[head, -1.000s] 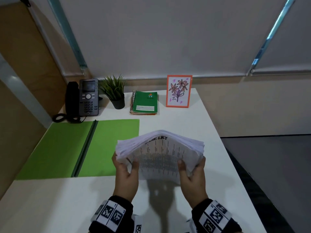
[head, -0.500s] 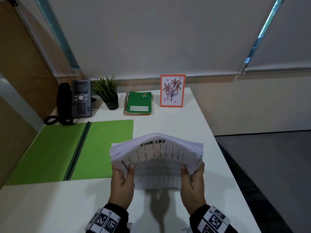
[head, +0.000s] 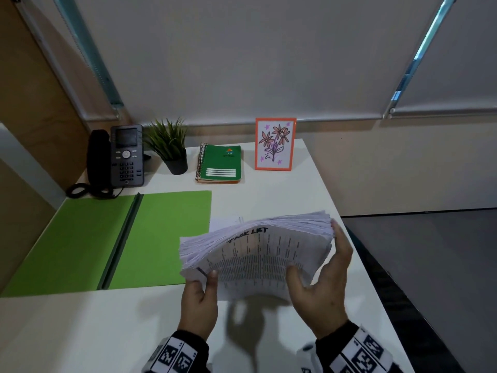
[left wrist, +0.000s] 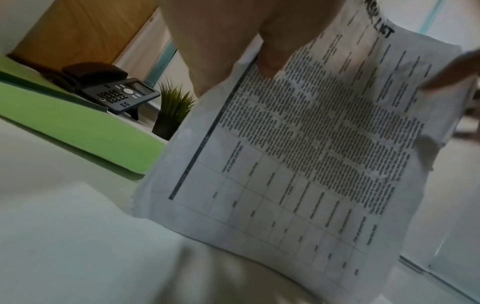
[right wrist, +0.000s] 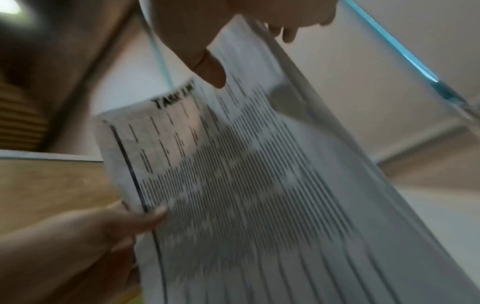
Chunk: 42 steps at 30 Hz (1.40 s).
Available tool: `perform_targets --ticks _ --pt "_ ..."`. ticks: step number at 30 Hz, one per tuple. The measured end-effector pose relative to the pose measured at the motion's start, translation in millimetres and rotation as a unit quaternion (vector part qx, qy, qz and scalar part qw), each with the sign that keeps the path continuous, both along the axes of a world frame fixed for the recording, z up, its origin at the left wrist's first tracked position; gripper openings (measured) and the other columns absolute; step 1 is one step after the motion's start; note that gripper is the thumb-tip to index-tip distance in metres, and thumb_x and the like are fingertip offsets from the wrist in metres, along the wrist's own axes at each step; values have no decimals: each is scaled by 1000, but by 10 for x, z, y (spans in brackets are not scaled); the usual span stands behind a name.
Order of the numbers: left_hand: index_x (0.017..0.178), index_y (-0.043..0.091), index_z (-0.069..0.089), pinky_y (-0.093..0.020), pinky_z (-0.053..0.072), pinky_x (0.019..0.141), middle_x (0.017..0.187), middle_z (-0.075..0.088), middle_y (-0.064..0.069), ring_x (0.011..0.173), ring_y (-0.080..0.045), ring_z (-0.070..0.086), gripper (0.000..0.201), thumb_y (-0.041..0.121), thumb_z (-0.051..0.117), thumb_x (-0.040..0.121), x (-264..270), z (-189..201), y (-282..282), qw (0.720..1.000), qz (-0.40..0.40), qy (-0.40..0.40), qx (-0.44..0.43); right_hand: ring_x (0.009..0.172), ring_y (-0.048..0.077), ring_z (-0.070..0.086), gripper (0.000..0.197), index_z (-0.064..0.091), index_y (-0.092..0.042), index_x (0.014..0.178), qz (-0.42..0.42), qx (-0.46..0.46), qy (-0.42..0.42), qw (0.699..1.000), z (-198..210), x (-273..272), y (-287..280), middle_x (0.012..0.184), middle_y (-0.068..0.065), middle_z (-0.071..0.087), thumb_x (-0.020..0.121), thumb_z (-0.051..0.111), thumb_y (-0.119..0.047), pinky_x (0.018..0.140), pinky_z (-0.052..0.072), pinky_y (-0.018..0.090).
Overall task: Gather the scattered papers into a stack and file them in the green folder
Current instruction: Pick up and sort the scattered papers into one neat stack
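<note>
Above the near-centre bench point(head: 80, 332): one paper stack point(head: 258, 251), bowed, top sheet headed TASK LIST. Left hand point(head: 200, 302) pinches its near-left corner; right hand point(head: 322, 286) clasps its right edge, thumb on top. Open green folder point(head: 107, 238) lies left.

1. Sleeves: long, black, snug at the wrists – left sleeve point(head: 189, 341), right sleeve point(head: 340, 332).
2. Wrist bands: white w/ black square code marks, several per band – left band point(head: 172, 358), right band point(head: 361, 355).
3. Left hand point(head: 200, 305) & right hand point(head: 320, 294): bare.
</note>
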<state>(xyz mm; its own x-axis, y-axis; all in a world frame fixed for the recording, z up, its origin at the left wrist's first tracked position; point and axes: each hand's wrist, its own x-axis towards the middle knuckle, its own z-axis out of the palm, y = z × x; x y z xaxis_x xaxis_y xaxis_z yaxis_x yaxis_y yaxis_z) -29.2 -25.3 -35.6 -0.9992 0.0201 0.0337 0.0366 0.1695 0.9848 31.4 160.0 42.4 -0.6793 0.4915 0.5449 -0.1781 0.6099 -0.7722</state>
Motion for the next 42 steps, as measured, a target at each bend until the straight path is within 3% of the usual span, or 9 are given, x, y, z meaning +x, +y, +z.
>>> perform_targets --ticks 5,8,11,17,25,29,33,36,42 --pt "104 -11 59 1 39 72 97 63 -32 106 -38 60 34 20 54 92 -8 17 -28 1000 -2 -13 4 146 26 13 92 17 -22 147 41 266 78 960 562 -130 -212 159 -3 8 63 55 -19 115 4 58" --pt "114 15 57 -11 44 90 115 65 -11 108 -2 59 26 27 55 91 -23 33 -21 1000 -15 15 15 145 22 18 85 29 -18 147 103 383 -67 916 563 -211 -400 156 0 26 64 48 -24 116 1 56" --pt "123 20 55 -32 41 103 125 61 -2 120 -14 54 50 48 49 81 -46 -41 -49 999 -15 30 16 142 22 28 75 34 -19 145 116 388 -159 901 501 -265 -466 150 0 38 70 41 -25 114 6 56" --pt "116 25 56 -21 40 100 121 64 4 118 -13 55 41 44 51 80 -71 -73 -49 998 -15 42 40 138 21 35 69 45 -22 138 122 389 -157 900 528 -284 -424 143 -3 47 69 44 -22 117 -1 54" --pt "105 28 59 -10 42 93 105 67 29 105 8 58 24 26 53 82 -79 -85 -74 998 -31 -6 46 146 20 14 98 4 -27 149 18 72 -121 990 62 -145 235 157 2 15 73 65 -37 118 9 49" --pt "104 19 61 -9 45 77 91 72 10 92 0 62 21 28 58 85 -93 -17 -89 999 -29 -6 46 120 7 54 94 28 -28 143 155 -232 -278 919 -227 -104 375 126 -9 58 68 83 -26 84 49 11" --pt "112 -3 55 -25 47 90 89 66 -5 101 -21 58 46 36 61 87 -93 88 -41 999 -5 2 46 95 -15 57 41 50 -32 110 113 -220 -230 941 -347 -154 280 102 -19 60 79 73 -18 68 44 0" --pt "127 16 47 -12 40 96 120 61 6 114 -1 55 43 27 52 85 -49 190 7 998 15 27 47 84 -16 58 30 49 -37 95 76 -224 -148 960 -280 -116 83 94 -18 61 84 67 -17 67 47 6" --pt "123 40 32 1 32 94 121 50 37 110 24 44 48 13 52 88 111 61 -5 999 24 20 29 94 -8 55 34 40 -42 103 78 -208 -174 959 -616 42 -188 104 -20 53 91 57 -15 71 42 2"
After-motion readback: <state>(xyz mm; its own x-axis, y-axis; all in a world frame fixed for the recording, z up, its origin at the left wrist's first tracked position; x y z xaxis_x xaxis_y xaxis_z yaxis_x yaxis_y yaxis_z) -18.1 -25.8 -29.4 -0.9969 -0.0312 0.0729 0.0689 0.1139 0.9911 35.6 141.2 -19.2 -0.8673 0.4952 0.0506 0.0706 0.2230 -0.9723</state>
